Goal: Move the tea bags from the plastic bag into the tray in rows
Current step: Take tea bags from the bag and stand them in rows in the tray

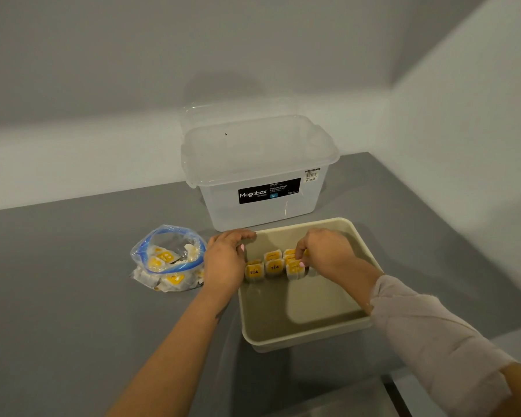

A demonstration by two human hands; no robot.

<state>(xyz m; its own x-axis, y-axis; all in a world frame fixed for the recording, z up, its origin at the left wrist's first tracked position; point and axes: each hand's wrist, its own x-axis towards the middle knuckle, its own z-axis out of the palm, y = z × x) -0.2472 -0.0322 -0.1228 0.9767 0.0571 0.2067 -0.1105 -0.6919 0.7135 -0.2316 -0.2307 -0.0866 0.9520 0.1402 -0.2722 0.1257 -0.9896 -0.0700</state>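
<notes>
Yellow-labelled tea bags [273,265] stand in short rows mid-tray [307,341]; your right hand [325,251] pinches one at the right end, your left hand [226,260] rests relaxed beside them, so grip these light, crushable sachets by their edges.

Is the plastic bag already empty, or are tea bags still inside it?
Not empty. Several yellow-labelled tea bags still show through the clear plastic bag, which lies on the grey table left of the tray.

Hands [325,251] arranging tea bags [274,266], tray [307,338]
</notes>
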